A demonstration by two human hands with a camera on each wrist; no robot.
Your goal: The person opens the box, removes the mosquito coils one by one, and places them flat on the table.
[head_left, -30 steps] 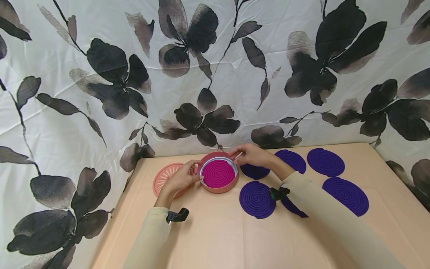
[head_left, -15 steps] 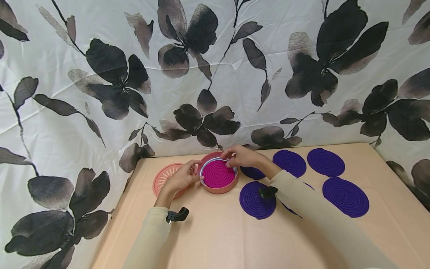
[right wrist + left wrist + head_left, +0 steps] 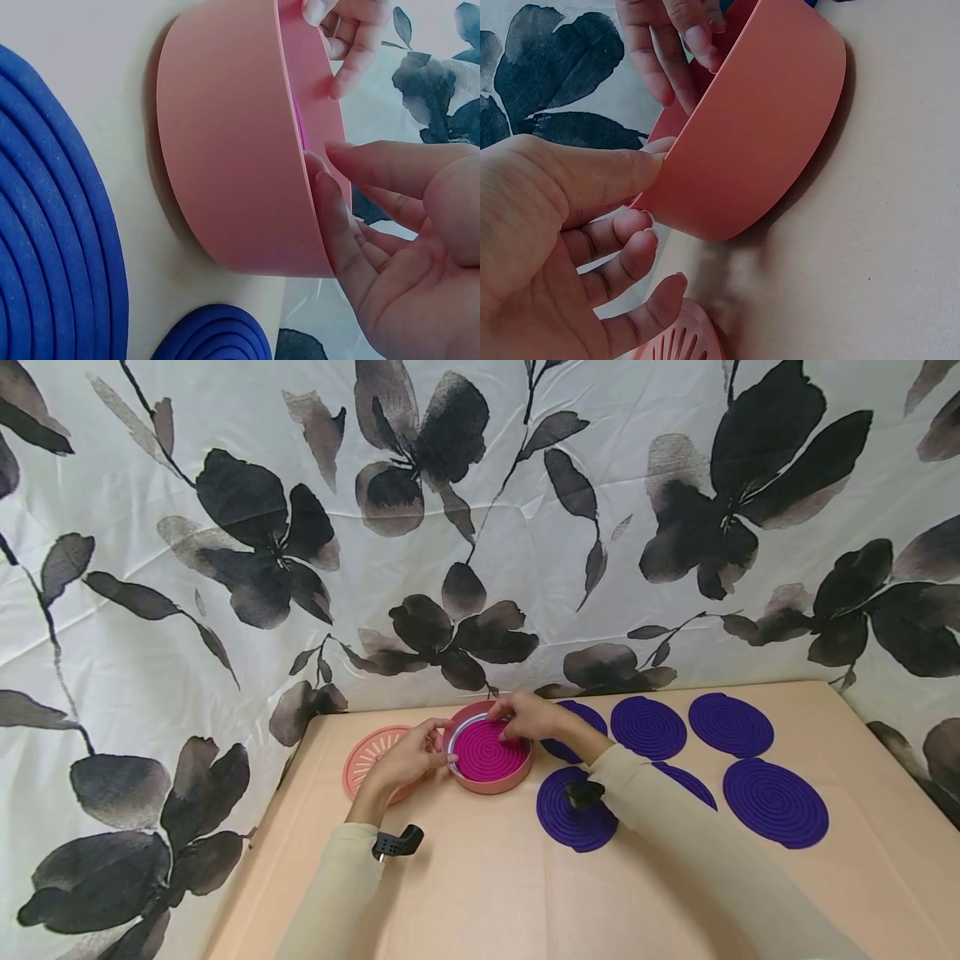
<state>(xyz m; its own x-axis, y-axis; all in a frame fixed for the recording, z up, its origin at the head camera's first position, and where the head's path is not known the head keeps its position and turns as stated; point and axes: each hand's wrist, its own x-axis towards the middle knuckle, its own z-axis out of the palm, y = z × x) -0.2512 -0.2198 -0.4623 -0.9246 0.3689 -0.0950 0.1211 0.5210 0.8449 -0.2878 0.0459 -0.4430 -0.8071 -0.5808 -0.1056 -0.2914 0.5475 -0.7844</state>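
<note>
Near the back of the table is a round pink container [image 3: 491, 787] with a magenta spiral coaster [image 3: 483, 758] inside it and a pale ring showing around the coaster. My left hand [image 3: 405, 760] pinches the container's left rim, thumb outside and a finger inside, as the left wrist view shows. Reaching over the right rim, my right hand [image 3: 534, 717] has its fingertips down at the coaster's upper right edge. In the right wrist view, the thumb and fingers [image 3: 336, 225] dip just inside the container wall [image 3: 225, 142], spread apart from each other.
A pink slotted disc [image 3: 363, 758] lies left of the container, partly under my left hand. Several dark blue spiral coasters [image 3: 648, 729] lie to the right, some partly hidden by my right arm. Behind the table [image 3: 480, 877] hangs a floral cloth [image 3: 525, 543].
My right hand has moved left, from the container's right rim to over the magenta coaster inside. The left hand and the container have stayed in place.
</note>
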